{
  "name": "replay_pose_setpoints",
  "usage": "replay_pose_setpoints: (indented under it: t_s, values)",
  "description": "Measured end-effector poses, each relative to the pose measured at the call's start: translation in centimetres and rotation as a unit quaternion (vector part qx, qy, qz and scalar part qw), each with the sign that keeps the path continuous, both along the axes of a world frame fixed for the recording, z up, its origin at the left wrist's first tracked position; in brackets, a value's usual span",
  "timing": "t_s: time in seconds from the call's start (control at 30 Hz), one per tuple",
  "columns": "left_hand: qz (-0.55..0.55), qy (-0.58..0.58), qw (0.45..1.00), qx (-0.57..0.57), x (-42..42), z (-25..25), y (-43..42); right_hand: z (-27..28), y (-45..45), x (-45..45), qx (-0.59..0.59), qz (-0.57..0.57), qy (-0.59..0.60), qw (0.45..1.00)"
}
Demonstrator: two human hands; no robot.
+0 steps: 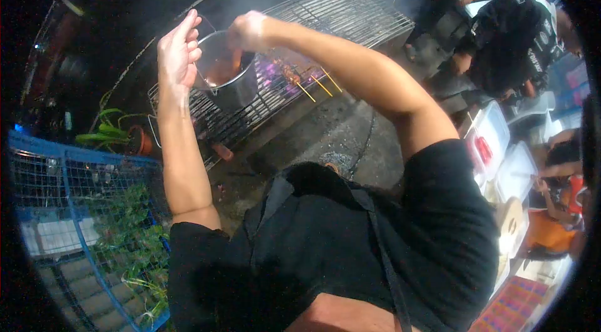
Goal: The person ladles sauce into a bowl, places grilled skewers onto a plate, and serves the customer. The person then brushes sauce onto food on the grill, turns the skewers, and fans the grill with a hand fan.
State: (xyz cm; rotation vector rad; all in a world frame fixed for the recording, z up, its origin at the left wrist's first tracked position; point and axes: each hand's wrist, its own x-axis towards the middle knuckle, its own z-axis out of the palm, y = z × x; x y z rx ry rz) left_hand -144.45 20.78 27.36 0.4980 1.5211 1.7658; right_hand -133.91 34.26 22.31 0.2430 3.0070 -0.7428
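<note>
A deep metal pot [235,86] with wire handles is held over the grill [338,9]. My left hand [180,50] is closed around its handle at the left side. Over the pot's rim, my right hand [246,31] is blurred and closed, and a reddish-brown thing that I cannot make out extends below it into the pot. Reddish contents show inside. Just right of the pot, skewered meat [290,75] lies on the grill, with sticks pointing toward me. Smoke rises behind.
A person in black [516,44] bends at the upper right. Plastic containers [488,134] stand at the right, near another person in orange [554,225]. A blue wire fence [75,207] and plants are at the left, with a potted plant [143,140] by the grill.
</note>
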Motion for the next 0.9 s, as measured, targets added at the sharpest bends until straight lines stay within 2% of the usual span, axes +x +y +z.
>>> replay_pose_setpoints:
  t_s: [0.03, 0.07, 0.1, 0.13, 0.17, 0.23, 0.3, 0.37, 0.4, 0.47, 0.5, 0.53, 0.6, 0.7, 0.8, 0.87, 0.9]
  values:
    - [-0.006, -0.004, 1.000, 0.004, -0.3, -0.2, 0.1, -0.1, 1.1, 0.5, 0.046, -0.048, -0.001, 0.998]
    - [-0.007, -0.006, 1.000, 0.004, -0.4, -0.3, 0.2, -1.7, 3.4, 1.7, -0.059, -0.082, 0.076, 0.992]
    - [-0.007, -0.006, 1.000, 0.003, -0.4, -0.3, 0.3, -0.9, 4.3, 2.9, -0.163, -0.172, 0.042, 0.971]
    - [-0.007, -0.006, 1.000, 0.001, -0.5, -0.4, 0.3, -1.2, 6.1, 4.3, -0.182, -0.197, 0.057, 0.962]
    - [-0.008, -0.008, 1.000, 0.001, -0.6, -0.5, 0.3, -0.7, 6.6, 6.3, -0.247, -0.268, 0.089, 0.927]
    - [-0.009, 0.002, 1.000, 0.009, -1.0, -0.9, 0.3, -1.1, 9.1, 10.1, -0.277, -0.348, 0.132, 0.886]
    - [-0.010, -0.002, 1.000, 0.008, -1.2, -1.1, 0.2, -0.8, 9.7, 14.3, -0.231, -0.401, 0.136, 0.876]
    - [-0.007, -0.005, 1.000, 0.008, -1.3, -1.2, 0.0, -5.7, 11.8, 17.7, -0.259, -0.425, 0.157, 0.853]
    - [-0.007, -0.005, 1.000, 0.004, -1.3, -1.2, -0.1, -5.5, 10.5, 18.5, -0.241, -0.474, 0.096, 0.842]
    - [-0.006, -0.005, 1.000, 0.000, -1.3, -1.1, -0.4, -14.1, 13.5, 21.2, -0.087, -0.454, 0.000, 0.887]
    - [0.000, -0.001, 1.000, 0.000, -1.3, -1.0, -0.7, -15.3, 12.4, 22.0, -0.130, -0.479, -0.007, 0.868]
    - [0.005, 0.004, 1.000, 0.000, -1.3, -1.0, -0.9, -15.8, 11.7, 22.2, -0.093, -0.501, -0.034, 0.860]
    - [0.004, 0.006, 1.000, -0.001, -1.4, -0.7, -1.9, -15.6, 10.2, 23.1, -0.201, -0.538, 0.038, 0.818]
    - [0.003, 0.007, 1.000, 0.001, -1.9, -0.7, -2.5, -16.6, 11.4, 22.9, -0.138, -0.527, 0.022, 0.839]
    - [0.014, 0.012, 1.000, 0.002, -2.2, -0.5, -3.8, -15.5, 11.4, 21.0, -0.175, -0.547, 0.053, 0.817]
    - [0.023, 0.018, 1.000, -0.001, -2.2, -0.1, -4.7, -18.3, 13.7, 18.9, -0.139, -0.546, 0.070, 0.823]
    - [0.030, 0.016, 0.999, -0.005, -2.2, 0.1, -5.2, -19.1, 14.6, 17.9, -0.088, -0.548, 0.033, 0.831]
